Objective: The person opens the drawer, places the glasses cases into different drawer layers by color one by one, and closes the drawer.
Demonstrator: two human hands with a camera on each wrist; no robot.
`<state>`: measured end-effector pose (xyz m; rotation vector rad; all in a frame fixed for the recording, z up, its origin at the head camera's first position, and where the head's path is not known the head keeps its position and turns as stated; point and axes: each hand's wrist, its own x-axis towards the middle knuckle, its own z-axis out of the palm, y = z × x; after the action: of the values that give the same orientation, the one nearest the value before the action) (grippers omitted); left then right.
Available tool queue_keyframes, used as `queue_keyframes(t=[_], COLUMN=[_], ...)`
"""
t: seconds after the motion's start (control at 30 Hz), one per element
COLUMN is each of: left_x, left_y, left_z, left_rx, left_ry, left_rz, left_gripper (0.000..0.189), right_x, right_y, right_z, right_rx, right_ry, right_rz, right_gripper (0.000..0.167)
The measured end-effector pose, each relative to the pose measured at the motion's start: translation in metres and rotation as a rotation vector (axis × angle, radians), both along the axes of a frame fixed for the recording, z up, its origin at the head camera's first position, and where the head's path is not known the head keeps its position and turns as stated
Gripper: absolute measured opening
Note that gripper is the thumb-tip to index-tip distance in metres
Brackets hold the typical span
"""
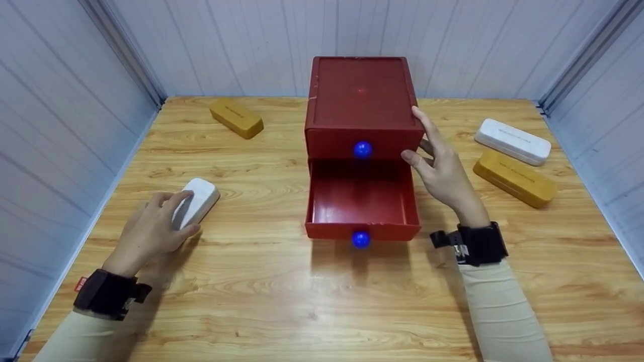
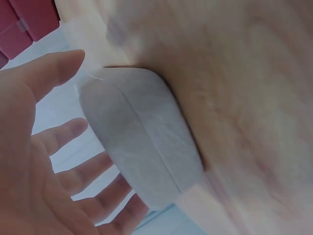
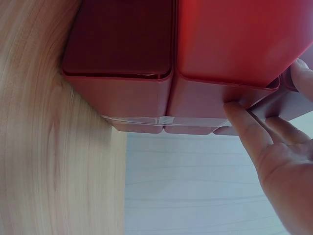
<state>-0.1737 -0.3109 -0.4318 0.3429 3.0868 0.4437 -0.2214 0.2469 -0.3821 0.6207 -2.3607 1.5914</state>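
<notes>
My left hand point(image 1: 156, 226) hovers with spread fingers over a white oblong case point(image 1: 202, 197) lying on the left of the table. In the left wrist view, the thumb stands apart from the case point(image 2: 139, 132), with the other fingers near its side; contact is unclear. A red drawer cabinet point(image 1: 361, 95) with blue knobs stands near the back. Its drawer point(image 1: 362, 232) below the top one is pulled out, and nothing shows inside. My right hand point(image 1: 443, 171) touches the cabinet's right front corner, thumb at the front face, fairly straight fingers against the side.
A yellow case point(image 1: 236, 118) lies at the back left. Another white case point(image 1: 513, 142) and a second yellow case point(image 1: 515, 178) lie side by side, right of the cabinet. Pale panel walls point(image 1: 226, 45) enclose the wooden table point(image 1: 261, 301) at the back and sides.
</notes>
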Motion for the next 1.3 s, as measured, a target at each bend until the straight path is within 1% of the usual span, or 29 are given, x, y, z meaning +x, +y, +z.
queue_keyframes(t=[0.17,0.3,0.43,0.7,0.83,0.97,1.03,1.13,1.3], left_x=[0.006,0.010,0.010,0.011,0.009,0.009,0.010,0.009,0.008], left_y=[-0.007,-0.010,-0.010,-0.012,-0.012,-0.011,-0.009,-0.002,0.019], left_z=[-0.003,-0.003,-0.003,-0.001,-0.001,-0.001,0.001,0.007,0.023], left_rx=[0.015,-0.003,-0.019,-0.034,-0.039,-0.055,-0.058,-0.056,-0.039], left_ry=[0.004,-0.003,-0.015,-0.020,-0.001,0.045,0.069,0.099,0.145], left_rz=[-0.005,-0.006,0.005,0.008,0.008,-0.009,-0.024,-0.044,-0.077], left_gripper=[0.080,0.083,0.084,0.083,0.080,0.076,0.074,0.071,0.071], right_x=[0.000,0.000,0.000,-0.001,0.000,-0.001,-0.001,-0.001,-0.001], right_y=[0.000,0.000,0.000,-0.001,-0.001,-0.001,-0.001,0.000,0.000], right_z=[-0.001,0.000,0.000,0.000,0.000,0.000,0.001,0.001,0.001], right_rx=[-0.011,-0.003,0.010,-0.001,0.000,0.000,-0.001,-0.003,-0.011], right_ry=[-0.003,0.000,0.004,0.003,0.005,-0.002,-0.010,-0.021,-0.025], right_rz=[0.000,-0.002,-0.005,0.001,-0.001,0.003,0.006,0.007,0.012], right_gripper=[0.072,0.073,0.072,0.072,0.072,0.072,0.072,0.072,0.072])
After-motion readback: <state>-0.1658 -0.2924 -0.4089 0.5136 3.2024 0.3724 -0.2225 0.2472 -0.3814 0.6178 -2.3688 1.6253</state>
